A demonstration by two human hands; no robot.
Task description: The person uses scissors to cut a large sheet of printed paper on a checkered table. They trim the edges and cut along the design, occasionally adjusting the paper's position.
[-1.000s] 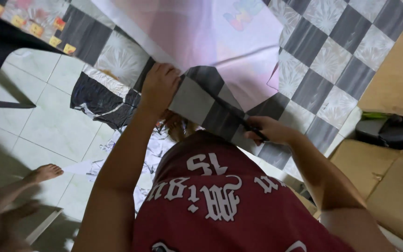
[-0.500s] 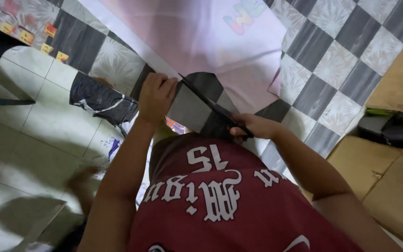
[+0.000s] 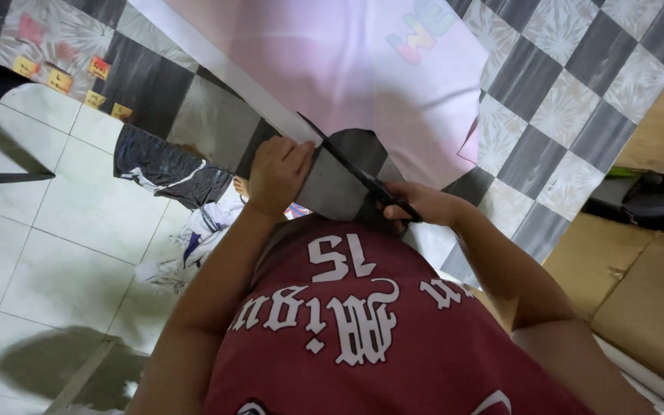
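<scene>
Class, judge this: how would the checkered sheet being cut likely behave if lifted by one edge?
The checkered sheet probably flops: its held edge bends over the left hand. Likely light for its size. The scissors in the right hand part it, so it may tear.

the scissors have advanced further along the checkered sheet.

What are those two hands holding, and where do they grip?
Right hand holds black scissors by the handles; left hand grips the checkered sheet at its edge.
</scene>
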